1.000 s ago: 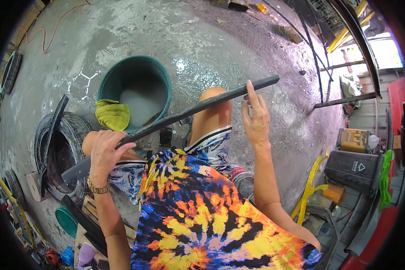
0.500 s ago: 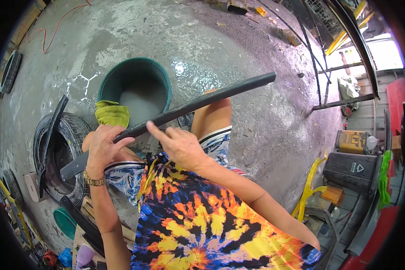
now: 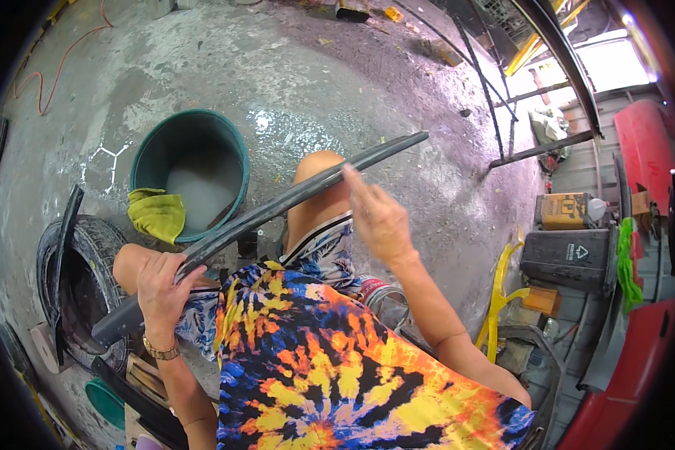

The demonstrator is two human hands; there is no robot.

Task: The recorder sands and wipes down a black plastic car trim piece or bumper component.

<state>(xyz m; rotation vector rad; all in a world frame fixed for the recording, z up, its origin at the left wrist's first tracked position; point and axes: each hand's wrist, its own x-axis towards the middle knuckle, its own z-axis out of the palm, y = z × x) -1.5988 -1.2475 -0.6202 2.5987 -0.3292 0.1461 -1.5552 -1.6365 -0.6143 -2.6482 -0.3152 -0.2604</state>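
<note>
A long dark strip (image 3: 259,214) lies diagonally across my knees. My left hand (image 3: 161,296) is closed around it near its lower left end. My right hand (image 3: 379,225) touches the strip farther up with an outstretched index finger; its other fingers are loosely bent and slightly blurred, holding nothing. Just beyond my legs stands a green bucket (image 3: 240,139) of cloudy water, a yellow-green cloth (image 3: 156,214) draped over its rim. To the left lies a tire (image 3: 109,270) with another dark curved strip (image 3: 69,225) resting on it.
A black metal frame (image 3: 540,150) stands at upper right. Along the right are a black bin (image 3: 559,262), yellow curved pieces (image 3: 499,300) and red panels (image 3: 637,150). A small green tub (image 3: 101,397) sits at lower left, and a red hose (image 3: 41,90) lies on the concrete floor.
My right hand slid down the strip toward my left hand, then moved back up to the right along it. The view has shifted slightly; my left hand still grips the strip.
</note>
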